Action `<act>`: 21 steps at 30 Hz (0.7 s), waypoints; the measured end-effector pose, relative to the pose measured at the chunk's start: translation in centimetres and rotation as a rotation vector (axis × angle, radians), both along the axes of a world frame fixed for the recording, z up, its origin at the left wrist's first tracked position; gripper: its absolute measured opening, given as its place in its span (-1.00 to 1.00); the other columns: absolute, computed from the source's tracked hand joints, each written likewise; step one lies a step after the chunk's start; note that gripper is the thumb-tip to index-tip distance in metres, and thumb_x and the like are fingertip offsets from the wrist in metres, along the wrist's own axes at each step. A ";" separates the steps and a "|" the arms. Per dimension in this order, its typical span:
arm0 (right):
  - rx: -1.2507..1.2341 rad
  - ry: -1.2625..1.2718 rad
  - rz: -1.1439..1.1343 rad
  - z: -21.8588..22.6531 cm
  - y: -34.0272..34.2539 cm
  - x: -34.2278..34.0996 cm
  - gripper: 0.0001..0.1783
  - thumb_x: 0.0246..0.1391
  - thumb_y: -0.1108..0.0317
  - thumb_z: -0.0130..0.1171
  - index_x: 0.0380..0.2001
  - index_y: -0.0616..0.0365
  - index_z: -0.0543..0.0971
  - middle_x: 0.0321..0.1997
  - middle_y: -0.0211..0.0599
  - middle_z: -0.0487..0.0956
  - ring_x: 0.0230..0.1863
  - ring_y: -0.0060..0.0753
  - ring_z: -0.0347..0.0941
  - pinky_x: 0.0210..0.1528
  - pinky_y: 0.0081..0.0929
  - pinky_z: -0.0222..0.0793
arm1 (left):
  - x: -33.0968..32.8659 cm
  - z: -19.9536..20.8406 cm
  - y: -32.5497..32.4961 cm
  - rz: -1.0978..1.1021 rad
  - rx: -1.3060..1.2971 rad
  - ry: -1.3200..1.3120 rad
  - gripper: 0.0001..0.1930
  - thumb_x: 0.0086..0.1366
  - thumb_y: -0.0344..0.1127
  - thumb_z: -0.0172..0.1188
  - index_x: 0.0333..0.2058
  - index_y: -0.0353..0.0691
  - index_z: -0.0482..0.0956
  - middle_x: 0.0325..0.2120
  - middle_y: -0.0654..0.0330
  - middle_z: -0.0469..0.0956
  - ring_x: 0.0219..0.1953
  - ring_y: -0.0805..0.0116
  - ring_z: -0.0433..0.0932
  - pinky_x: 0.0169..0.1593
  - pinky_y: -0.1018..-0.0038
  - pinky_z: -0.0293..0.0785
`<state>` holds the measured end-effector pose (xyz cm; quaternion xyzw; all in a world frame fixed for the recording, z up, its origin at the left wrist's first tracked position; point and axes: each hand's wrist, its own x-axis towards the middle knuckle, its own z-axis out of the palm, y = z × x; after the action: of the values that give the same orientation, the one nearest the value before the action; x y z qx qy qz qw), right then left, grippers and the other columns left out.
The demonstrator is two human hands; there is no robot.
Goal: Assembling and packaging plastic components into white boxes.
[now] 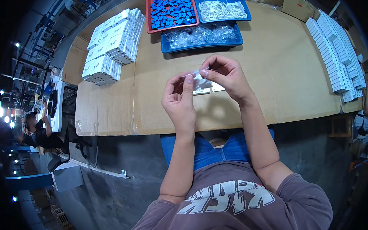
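Between my two hands, above the middle of the cardboard-covered table, is a small clear plastic bag (197,79). My left hand (180,93) pinches its left side between thumb and fingers. The top right corner is pinched by my right hand (225,76). Whatever lies inside the bag is too small to make out. Beneath the hands a white flat piece (202,91) rests on the table, partly covered by the bag and fingers. Another white piece (218,87) shows beside it, mostly behind my right hand.
Past my hands stand a red tray (149,28) of blue parts, a blue tray (225,21) of white parts and a blue tray (202,48) of clear bags. Small white boxes (112,40) are stacked at left, more white boxes (332,53) at right. A person (40,130) sits far left.
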<state>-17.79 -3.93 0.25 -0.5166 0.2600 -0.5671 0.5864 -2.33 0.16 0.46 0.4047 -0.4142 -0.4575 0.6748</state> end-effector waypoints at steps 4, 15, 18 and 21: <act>-0.013 0.004 -0.025 -0.5 -0.1 0.0 -0.87 0.23 0.51 0.36 -0.18 0.27 0.63 -0.22 -0.41 0.65 -0.18 -0.65 0.57 -0.09 -0.58 0.53 | 0.1 -0.4 0.0 -0.012 -0.019 0.034 -0.83 0.46 -0.34 0.28 -0.10 -0.33 0.64 -0.21 0.18 0.68 -0.18 0.47 0.66 -0.05 0.47 0.63; -0.030 0.030 -0.067 -0.6 -0.3 -0.4 -0.90 0.26 0.52 0.31 -0.18 0.30 0.65 -0.20 -0.35 0.67 -0.17 -0.60 0.59 -0.06 -0.56 0.54 | 0.4 -0.2 -0.2 -0.010 0.025 0.083 -0.79 0.50 -0.31 0.23 -0.08 -0.35 0.66 -0.17 0.08 0.72 -0.14 0.40 0.70 -0.02 0.41 0.65; -0.077 0.012 -0.061 -0.9 -0.4 -0.4 -0.88 0.28 0.50 0.30 -0.16 0.31 0.65 -0.19 -0.34 0.68 -0.16 -0.59 0.60 -0.04 -0.55 0.55 | 0.5 -0.6 -0.2 0.005 -0.019 0.015 -0.77 0.51 -0.29 0.21 -0.04 -0.36 0.65 -0.15 0.07 0.72 -0.15 0.39 0.70 -0.01 0.39 0.65; -0.092 -0.023 -0.078 -0.5 -0.3 0.0 -0.88 0.29 0.49 0.30 -0.16 0.32 0.65 -0.19 -0.33 0.69 -0.15 -0.59 0.61 -0.03 -0.55 0.55 | 0.3 -0.4 -0.1 -0.014 0.015 0.063 -0.78 0.50 -0.32 0.23 -0.05 -0.36 0.66 -0.15 0.08 0.72 -0.13 0.40 0.69 0.01 0.42 0.63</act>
<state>-17.84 -4.22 -0.29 -0.5262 0.2468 -0.6067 0.5424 -2.06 0.09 0.11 0.3925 -0.3920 -0.4777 0.6812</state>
